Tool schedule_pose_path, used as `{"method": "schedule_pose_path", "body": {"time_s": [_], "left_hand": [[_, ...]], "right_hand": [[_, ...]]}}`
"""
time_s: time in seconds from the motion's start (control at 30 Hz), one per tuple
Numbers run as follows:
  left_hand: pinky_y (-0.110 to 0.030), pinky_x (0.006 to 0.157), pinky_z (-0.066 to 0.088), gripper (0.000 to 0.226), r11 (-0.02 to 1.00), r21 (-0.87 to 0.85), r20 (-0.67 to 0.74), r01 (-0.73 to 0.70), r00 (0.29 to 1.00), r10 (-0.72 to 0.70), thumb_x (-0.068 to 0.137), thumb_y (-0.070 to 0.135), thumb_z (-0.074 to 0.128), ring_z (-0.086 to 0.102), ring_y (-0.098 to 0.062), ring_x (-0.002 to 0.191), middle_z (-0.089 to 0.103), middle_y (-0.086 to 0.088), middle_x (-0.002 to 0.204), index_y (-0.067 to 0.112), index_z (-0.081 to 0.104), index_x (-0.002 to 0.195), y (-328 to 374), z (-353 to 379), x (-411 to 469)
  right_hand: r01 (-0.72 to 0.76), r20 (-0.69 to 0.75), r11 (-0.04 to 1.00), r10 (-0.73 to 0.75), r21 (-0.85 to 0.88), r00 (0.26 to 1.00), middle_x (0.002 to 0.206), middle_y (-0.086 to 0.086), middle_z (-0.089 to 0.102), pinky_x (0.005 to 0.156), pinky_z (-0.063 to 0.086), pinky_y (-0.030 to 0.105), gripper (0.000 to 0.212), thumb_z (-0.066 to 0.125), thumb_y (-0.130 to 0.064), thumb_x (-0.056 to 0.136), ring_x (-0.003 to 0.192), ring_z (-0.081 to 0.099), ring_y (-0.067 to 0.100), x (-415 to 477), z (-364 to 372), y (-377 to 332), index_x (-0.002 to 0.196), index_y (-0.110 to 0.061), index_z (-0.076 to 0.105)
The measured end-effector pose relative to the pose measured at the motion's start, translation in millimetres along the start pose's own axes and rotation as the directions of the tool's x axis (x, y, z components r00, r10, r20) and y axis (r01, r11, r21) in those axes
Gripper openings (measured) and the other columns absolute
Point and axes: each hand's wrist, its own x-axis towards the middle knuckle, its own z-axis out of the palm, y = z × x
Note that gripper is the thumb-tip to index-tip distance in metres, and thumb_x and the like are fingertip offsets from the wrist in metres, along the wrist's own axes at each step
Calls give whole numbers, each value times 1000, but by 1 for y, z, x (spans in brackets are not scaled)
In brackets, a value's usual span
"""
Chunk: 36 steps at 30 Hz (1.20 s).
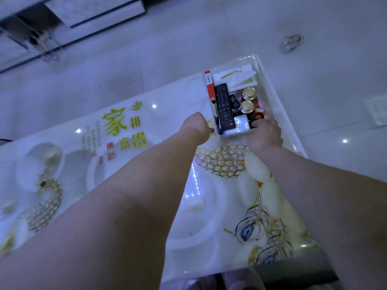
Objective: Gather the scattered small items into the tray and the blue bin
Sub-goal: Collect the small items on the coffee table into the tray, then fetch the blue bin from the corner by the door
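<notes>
Both bare forearms reach across the patterned table. The right hand grips the white tray's near rim; the left hand sits curled beside it, finger state unclear. Inside lie a black remote, two gold lids, a red box and white packets.

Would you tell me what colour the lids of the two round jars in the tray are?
Gold, both jar lids, seen in the head view.

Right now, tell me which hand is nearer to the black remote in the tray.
Right. The right hand rests at the tray's near edge, just right of the remote. The left hand sits outside the tray, further left.
</notes>
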Motion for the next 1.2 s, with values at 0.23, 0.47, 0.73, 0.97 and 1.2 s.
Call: {"method": "schedule_pose_path", "body": {"time_s": [0.23,0.47,0.73,0.97,1.2], "left_hand": [[-37,93,53,22,987,65,-4,-150,989,151,92,8,48,58,-25,89,64,-11,103,7,66,105,-20,-29,-63],[-43,88,55,28,963,-38,-52,-267,963,265,92,5,44,65,-33,101,70,-17,107,0,68,105,-51,-62,-140],[-34,78,53,22,915,40,-168,-403,900,403,85,10,47,66,-29,94,72,-15,98,7,69,88,-84,-98,-217],[-32,68,50,19,866,111,-190,-487,845,500,81,10,49,62,-26,81,71,-12,87,9,67,79,-88,-111,-258],[-35,74,55,19,784,102,-184,-612,763,620,84,9,51,65,-29,86,71,-13,87,3,69,84,-39,-116,-291]], "right_hand": [[103,-15,967,-103,235,995,120,7,64,88,48,33,29,46,-12,93,108,59,29,-83,-18,-18,116,-16,63],[115,-70,983,-106,144,992,117,2,67,88,52,35,29,47,-13,91,105,62,27,-172,-33,-28,105,-25,69],[149,-101,984,-158,-97,982,115,0,67,79,46,28,33,48,-11,87,106,61,27,-265,-60,-53,102,-32,68],[136,-175,980,-161,-148,971,118,-5,65,78,43,26,37,49,-9,86,109,61,23,-316,-78,-47,106,-34,68],[17,-297,998,-36,-66,954,119,-5,65,84,47,28,34,47,-11,85,111,60,21,-341,-120,-5,102,-32,68]]}}
